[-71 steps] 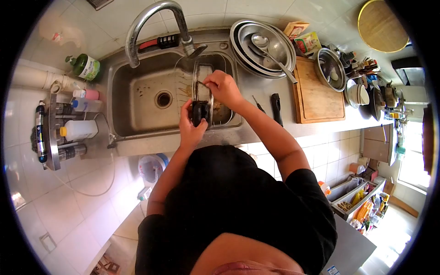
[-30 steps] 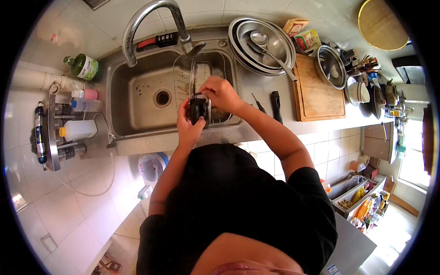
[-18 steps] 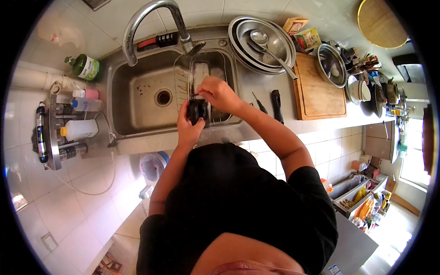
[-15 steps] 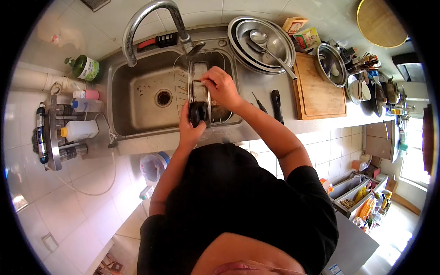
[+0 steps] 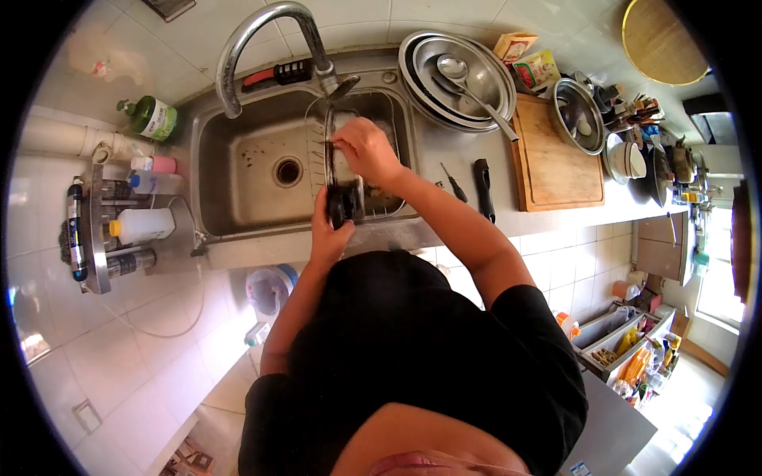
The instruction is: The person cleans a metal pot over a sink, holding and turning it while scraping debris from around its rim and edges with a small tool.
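Over the right part of the sink, a shiny pan-like vessel (image 5: pixel 344 169) with a black fitting (image 5: pixel 342 205) at its near end is held up on edge. Whether it is a pan or a lid, I cannot tell. My left hand (image 5: pixel 329 239) grips it from below, around the black fitting. Against its upper part, my right hand (image 5: pixel 367 151) has its fingers pinched together; what they hold, if anything, is hidden. A wire rack (image 5: pixel 316 151) lies in the sink behind it. To the right on the counter are a screwdriver (image 5: pixel 455 184) and a loose black handle (image 5: pixel 483 191).
A faucet (image 5: pixel 274 12) arches above the steel sink (image 5: pixel 238 159). Stacked metal bowls (image 5: pixel 413 87) with a ladle (image 5: pixel 480 99) stand on the right, beside a wooden cutting board (image 5: pixel 552 163). Bottles (image 5: pixel 147 226) fill a rack at the left wall.
My right hand has shifted slightly left along the vessel. The vessel has turned more edge-on, while my left hand keeps its grip.
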`<state>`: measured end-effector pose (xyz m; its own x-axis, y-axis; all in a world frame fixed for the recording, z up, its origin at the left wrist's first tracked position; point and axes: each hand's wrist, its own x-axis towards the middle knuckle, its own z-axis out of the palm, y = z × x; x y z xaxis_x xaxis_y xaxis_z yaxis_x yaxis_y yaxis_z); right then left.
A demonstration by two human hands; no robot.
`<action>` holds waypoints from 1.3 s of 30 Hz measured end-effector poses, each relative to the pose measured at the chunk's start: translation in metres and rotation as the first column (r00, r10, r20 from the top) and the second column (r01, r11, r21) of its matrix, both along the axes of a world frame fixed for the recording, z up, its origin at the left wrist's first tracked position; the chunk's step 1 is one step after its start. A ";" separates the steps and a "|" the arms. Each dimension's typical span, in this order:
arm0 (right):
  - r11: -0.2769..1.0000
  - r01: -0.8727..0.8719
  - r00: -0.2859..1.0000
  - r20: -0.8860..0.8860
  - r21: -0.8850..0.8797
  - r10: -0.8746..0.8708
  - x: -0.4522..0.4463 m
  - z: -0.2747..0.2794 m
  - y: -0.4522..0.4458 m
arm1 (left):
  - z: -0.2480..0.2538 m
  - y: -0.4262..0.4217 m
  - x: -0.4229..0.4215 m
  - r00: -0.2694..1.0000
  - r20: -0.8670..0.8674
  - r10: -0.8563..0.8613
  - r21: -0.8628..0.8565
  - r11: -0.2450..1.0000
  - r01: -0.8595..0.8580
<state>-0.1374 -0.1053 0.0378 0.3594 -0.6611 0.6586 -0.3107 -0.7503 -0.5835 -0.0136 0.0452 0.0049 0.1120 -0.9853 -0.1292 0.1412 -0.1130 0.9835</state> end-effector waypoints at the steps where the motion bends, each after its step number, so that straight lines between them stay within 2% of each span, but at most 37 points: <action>1: 1.000 0.006 1.000 0.003 0.020 -0.006 0.002 -0.001 -0.007 | 0.000 0.000 0.001 1.000 -0.017 0.001 0.013 1.000 -0.001; 3: 0.998 0.020 1.000 0.007 0.059 -0.020 0.005 -0.002 -0.017 | 0.001 0.001 0.001 0.999 -0.051 0.002 0.039 0.999 0.000; 6: 0.996 -0.018 1.000 0.022 0.088 0.016 0.009 -0.005 -0.011 | -0.009 -0.003 0.004 0.999 -0.003 0.041 0.005 0.999 -0.041; 9: 0.996 -0.058 0.998 -0.015 -0.070 0.057 0.008 -0.004 -0.002 | 0.001 -0.001 0.003 1.000 0.026 -0.003 -0.022 1.000 0.004; 12: 0.990 -0.075 0.997 -0.044 -0.120 0.070 0.006 -0.008 -0.017 | -0.007 -0.001 0.004 0.998 -0.056 0.020 0.037 0.999 -0.018; 15: 0.992 0.031 0.997 -0.073 0.123 -0.022 0.012 -0.010 -0.038 | -0.007 0.000 0.005 0.995 -0.096 0.023 0.069 0.997 -0.016; 18: 0.979 -0.058 0.997 -0.035 0.196 0.067 0.013 -0.008 -0.043 | -0.014 -0.001 0.009 1.000 -0.025 0.008 0.018 1.000 -0.007; 21: 0.946 -0.284 0.955 -0.040 0.158 0.293 0.007 0.003 -0.038 | -0.018 0.001 0.011 1.000 0.005 0.011 -0.023 1.000 -0.011; 24: 0.976 -0.190 0.975 -0.094 0.107 0.200 0.008 -0.006 -0.054 | -0.008 0.002 0.009 0.996 -0.087 0.016 0.032 0.999 -0.013; 27: 0.975 -0.023 0.996 -0.074 0.222 0.041 0.011 -0.016 -0.069 | -0.014 0.002 0.011 0.997 -0.075 0.026 0.050 0.999 -0.022; 30: 0.960 -0.152 0.986 -0.032 0.234 0.164 0.009 -0.014 -0.062 | -0.015 0.005 0.012 0.999 0.031 0.024 0.035 0.999 -0.025; 33: 0.933 -0.283 0.954 -0.039 0.222 0.299 0.008 -0.003 -0.055 | -0.020 0.003 0.011 0.999 0.026 0.022 -0.030 0.999 -0.021; 36: 0.961 -0.079 0.995 -0.036 0.264 0.092 0.012 -0.016 -0.074 | -0.029 0.006 0.012 0.999 0.036 0.033 -0.025 0.999 -0.032; 37: 0.955 -0.008 0.995 -0.093 0.297 0.037 0.012 -0.022 -0.083 | -0.022 0.005 0.010 0.999 0.018 0.034 0.013 0.999 -0.034; 39: 0.961 -0.043 0.996 -0.066 0.272 0.063 0.011 -0.025 -0.085 | -0.007 0.005 0.007 0.999 -0.011 0.038 0.087 0.996 -0.037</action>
